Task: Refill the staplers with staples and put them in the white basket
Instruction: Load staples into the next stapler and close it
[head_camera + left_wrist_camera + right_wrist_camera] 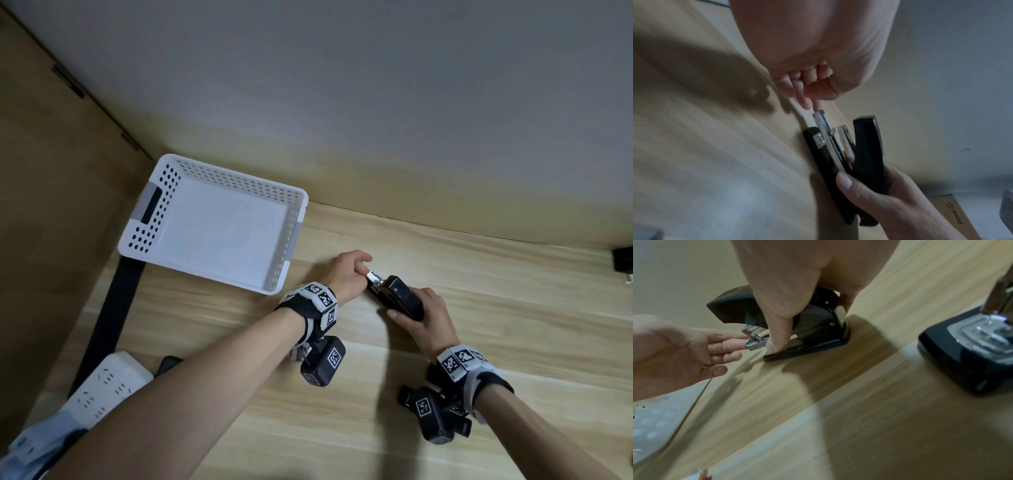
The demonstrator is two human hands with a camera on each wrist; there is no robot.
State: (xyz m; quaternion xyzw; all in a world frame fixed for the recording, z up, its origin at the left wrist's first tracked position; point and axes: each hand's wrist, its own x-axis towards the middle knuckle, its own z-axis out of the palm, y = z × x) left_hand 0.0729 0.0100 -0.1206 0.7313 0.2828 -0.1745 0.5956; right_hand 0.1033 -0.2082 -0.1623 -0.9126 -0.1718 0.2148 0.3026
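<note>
We've got the black stapler (399, 297) down on the wooden desk (342, 394), just right of the white basket (219, 226), our right hand (426, 320) wrapped round its rear half, thumb on the side. Our left hand (346, 274) has straight fingertips (735, 346) on the end of the metal staple tray (821, 121), which juts out the front. It looks rigid, fairly hefty, glossy plastic, so we'd grip the body, not that thin tray. Long axis runs from our right hand toward the basket, nose leading.
</note>
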